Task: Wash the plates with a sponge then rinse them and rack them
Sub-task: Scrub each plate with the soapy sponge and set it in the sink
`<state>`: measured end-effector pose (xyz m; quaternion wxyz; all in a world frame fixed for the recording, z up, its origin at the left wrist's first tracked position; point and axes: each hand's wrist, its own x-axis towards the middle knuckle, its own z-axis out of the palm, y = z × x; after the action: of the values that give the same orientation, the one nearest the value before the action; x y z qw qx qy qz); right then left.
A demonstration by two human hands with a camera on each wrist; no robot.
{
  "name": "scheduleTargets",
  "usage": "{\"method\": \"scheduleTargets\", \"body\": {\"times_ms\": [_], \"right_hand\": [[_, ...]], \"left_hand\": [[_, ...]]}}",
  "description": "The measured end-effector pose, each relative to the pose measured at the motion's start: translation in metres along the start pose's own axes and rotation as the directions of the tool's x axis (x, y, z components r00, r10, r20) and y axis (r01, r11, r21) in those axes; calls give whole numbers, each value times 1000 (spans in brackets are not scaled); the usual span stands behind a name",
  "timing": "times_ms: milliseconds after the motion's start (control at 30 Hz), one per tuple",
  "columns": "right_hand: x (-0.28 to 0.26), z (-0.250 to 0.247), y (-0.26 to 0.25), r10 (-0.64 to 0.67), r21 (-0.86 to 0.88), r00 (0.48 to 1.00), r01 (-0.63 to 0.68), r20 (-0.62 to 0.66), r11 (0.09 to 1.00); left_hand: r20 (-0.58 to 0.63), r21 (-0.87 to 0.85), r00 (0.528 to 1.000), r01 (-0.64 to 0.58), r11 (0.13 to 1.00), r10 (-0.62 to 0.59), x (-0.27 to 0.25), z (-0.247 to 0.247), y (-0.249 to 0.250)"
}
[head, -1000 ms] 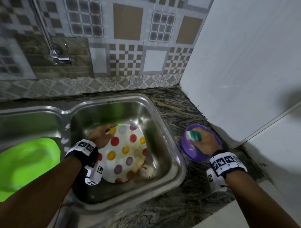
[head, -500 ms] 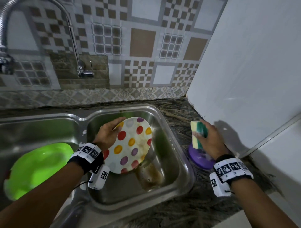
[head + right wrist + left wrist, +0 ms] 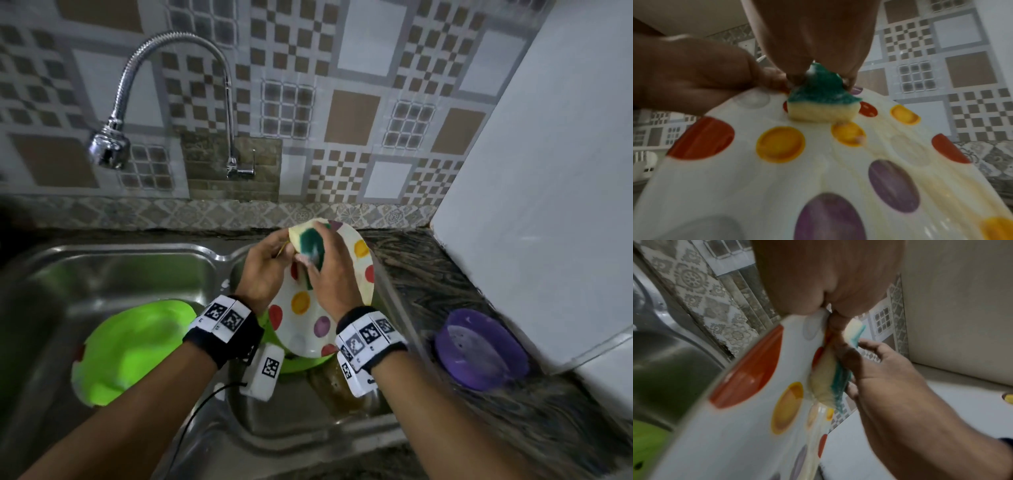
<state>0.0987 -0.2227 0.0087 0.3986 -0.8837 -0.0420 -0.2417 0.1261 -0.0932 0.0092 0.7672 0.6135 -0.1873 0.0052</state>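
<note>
I'm squeezing the sponge (image 3: 310, 251) in my right hand (image 3: 330, 284), its yellow side pressing flat on the spotted plate (image 3: 308, 318), while my left hand (image 3: 262, 274) is pinching the plate's upper rim, tilting it above the sink (image 3: 212, 257). It's looking stiff, breakable and soapy-slick, so I'm reckoning the rim is the safest hold. A green plate (image 3: 126, 346) is lying left of the spotted plate

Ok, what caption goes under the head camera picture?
Left hand tilts the dotted plate over the sink while right hand scrubs with the sponge.
</note>
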Motion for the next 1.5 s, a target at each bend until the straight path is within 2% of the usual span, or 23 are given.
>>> {"method": "scheduleTargets", "body": {"times_ms": [133, 233, 367, 533, 667, 833, 1000, 1200, 1267, 1400, 1500], "right_hand": [[9, 4, 1, -23, -66, 999, 20, -45, 998], [22, -9, 12, 77, -120, 984, -97, -159, 988], [28, -19, 26, 151, -89, 954, -179, -258, 980], [11, -4, 26, 203, -43, 940, -223, -274, 974], [9, 13, 9, 140, 11, 971, -140, -194, 990], [1, 31, -19, -67, 18, 997, 68, -30, 998], [-26, 42, -26, -215, -82, 960, 232, 182, 969], [-45, 26, -5, -263, -142, 902, 327, 343, 934], [-38, 18, 2, -266, -206, 923, 328, 280, 922], [-10, -8, 25, -193, -276, 977, 211, 88, 938], [2, -25, 39, -147, -315, 988, 152, 40, 937]], "left_hand": [[-84, -65, 996, -1, 998, -4, -3, -5, 14], [-133, -93, 990, 38, 995, -50, -5, -15, 27], [-188, -128, 982, 8, 992, -32, -4, -24, 43], [-267, -208, 963, -23, 978, -34, 0, -24, 49], [-298, -225, 952, 0, 974, -68, 1, -23, 43], [-318, -248, 938, 58, 967, -138, 7, -26, 42], [-339, -227, 930, 65, 972, -142, 16, -43, 49], [-358, -230, 920, 81, 970, -162, 5, -61, 48], [-355, -244, 917, 97, 965, -182, 1, -66, 48], [-293, -277, 932, 133, 952, -215, -7, -71, 50], [-274, -267, 939, 135, 954, -209, -10, -69, 54]]}}
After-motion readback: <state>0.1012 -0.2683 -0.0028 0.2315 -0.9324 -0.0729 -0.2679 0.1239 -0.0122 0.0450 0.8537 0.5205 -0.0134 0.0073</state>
